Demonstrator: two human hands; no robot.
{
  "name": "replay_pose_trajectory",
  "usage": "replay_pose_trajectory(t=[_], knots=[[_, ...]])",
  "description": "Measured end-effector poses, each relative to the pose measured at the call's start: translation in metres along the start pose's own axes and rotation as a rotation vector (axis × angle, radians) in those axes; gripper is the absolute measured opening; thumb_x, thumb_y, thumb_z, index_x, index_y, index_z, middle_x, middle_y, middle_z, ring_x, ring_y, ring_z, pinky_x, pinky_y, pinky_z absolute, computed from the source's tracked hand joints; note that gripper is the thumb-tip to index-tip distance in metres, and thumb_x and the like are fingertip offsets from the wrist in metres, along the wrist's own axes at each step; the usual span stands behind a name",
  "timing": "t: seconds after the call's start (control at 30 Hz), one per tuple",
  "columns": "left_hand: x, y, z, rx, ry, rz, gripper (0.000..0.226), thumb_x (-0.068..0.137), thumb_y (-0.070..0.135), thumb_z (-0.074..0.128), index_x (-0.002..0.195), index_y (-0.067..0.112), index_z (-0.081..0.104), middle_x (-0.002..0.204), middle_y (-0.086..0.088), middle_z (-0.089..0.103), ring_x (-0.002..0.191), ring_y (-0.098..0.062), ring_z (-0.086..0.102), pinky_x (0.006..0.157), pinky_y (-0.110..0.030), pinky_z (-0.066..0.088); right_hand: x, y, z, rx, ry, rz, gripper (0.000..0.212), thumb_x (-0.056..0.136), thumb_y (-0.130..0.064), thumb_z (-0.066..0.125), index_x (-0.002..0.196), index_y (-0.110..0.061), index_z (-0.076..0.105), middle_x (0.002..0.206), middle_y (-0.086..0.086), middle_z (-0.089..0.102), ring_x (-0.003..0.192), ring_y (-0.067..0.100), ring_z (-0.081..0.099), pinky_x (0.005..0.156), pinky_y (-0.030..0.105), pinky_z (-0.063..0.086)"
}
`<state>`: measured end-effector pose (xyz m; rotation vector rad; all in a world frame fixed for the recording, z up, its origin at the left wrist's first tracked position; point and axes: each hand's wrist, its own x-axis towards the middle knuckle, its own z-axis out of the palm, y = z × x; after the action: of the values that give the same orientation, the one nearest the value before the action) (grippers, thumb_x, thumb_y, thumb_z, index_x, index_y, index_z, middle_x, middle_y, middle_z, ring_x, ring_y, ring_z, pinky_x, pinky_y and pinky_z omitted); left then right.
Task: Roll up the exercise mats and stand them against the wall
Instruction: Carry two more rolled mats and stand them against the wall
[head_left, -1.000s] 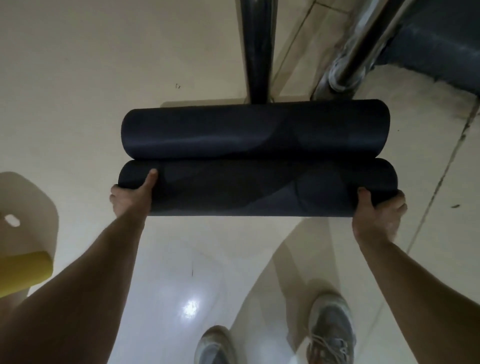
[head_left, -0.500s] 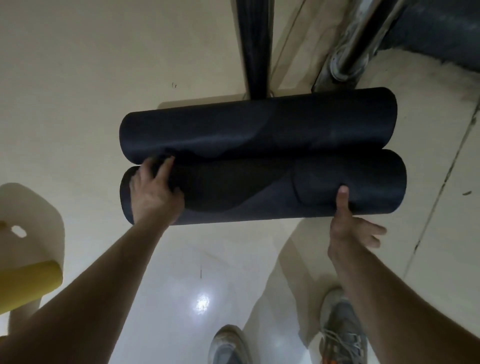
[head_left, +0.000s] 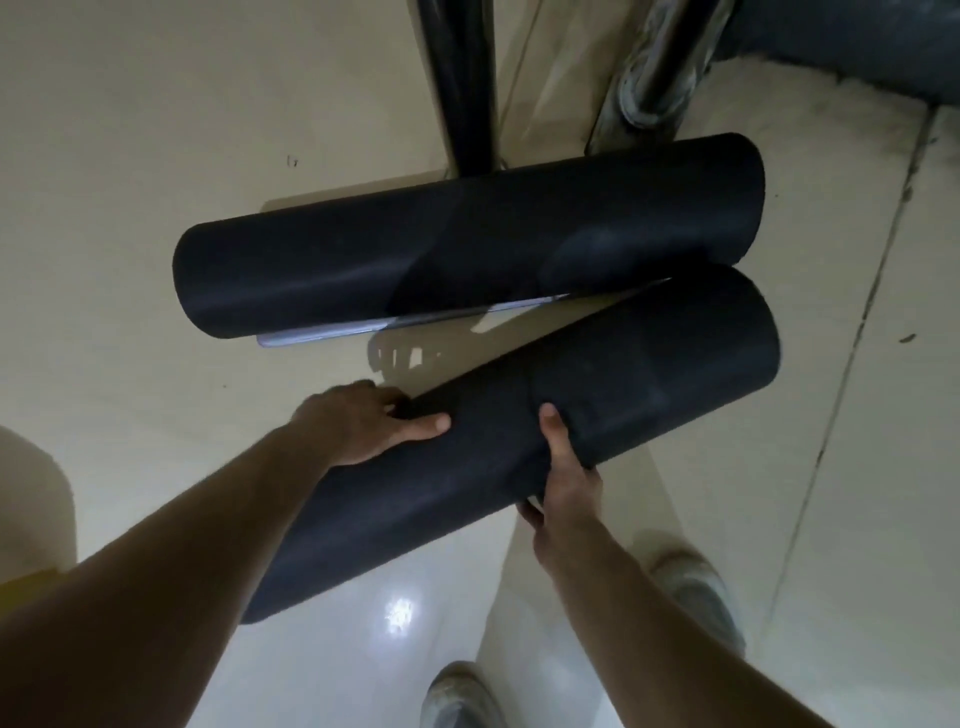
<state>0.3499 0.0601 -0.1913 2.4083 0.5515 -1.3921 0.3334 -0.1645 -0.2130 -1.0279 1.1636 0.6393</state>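
Note:
Two rolled black exercise mats are in front of me. The far rolled mat (head_left: 467, 244) lies on the pale floor, its loose grey edge showing underneath. The near rolled mat (head_left: 597, 395) is lifted and tilted, its right end high and its left end low near my left forearm. My left hand (head_left: 363, 426) grips it across the upper side, near the middle. My right hand (head_left: 561, 467) holds it from below, thumb on top. The wall cannot be made out with certainty.
A black post (head_left: 462, 78) and a shiny metal pipe (head_left: 660, 67) rise behind the far mat. A pale chair with a yellow part (head_left: 31, 519) stands at the left edge. My two shoes (head_left: 696, 597) are on the glossy tiled floor below.
The near mat has come away from the far one and swung to a slant, left end down toward me. Both hands have shifted toward its middle.

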Motion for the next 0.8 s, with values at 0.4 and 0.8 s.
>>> replay_pose_trajectory(t=[0.4,0.8], knots=[[0.017,0.000,0.027,-0.466,-0.118,0.032,0.109,0.032,0.105,0.055,0.119,0.039,0.056,0.120,0.002,0.064,0.101,-0.019,0.064,0.096,-0.041,0.050,0.015,0.031,0.005,0.087,0.094,-0.063,0.134,0.033,-0.072,0.094,0.148,-0.032,0.036,0.142,0.000,0.057,0.126,0.031,0.059,0.105,0.060,0.051],[-0.151,-0.058,0.108,-0.928,-0.063,-0.028,0.092,0.043,0.077,0.074,0.127,0.047,0.050,0.113,0.013,0.066,0.107,-0.015,0.064,0.085,-0.030,0.050,-0.122,0.072,-0.036,-0.274,-0.183,-0.011,0.107,0.037,-0.055,0.098,0.132,-0.029,0.057,0.125,-0.004,0.074,0.117,0.023,0.070,0.095,0.049,0.057]])
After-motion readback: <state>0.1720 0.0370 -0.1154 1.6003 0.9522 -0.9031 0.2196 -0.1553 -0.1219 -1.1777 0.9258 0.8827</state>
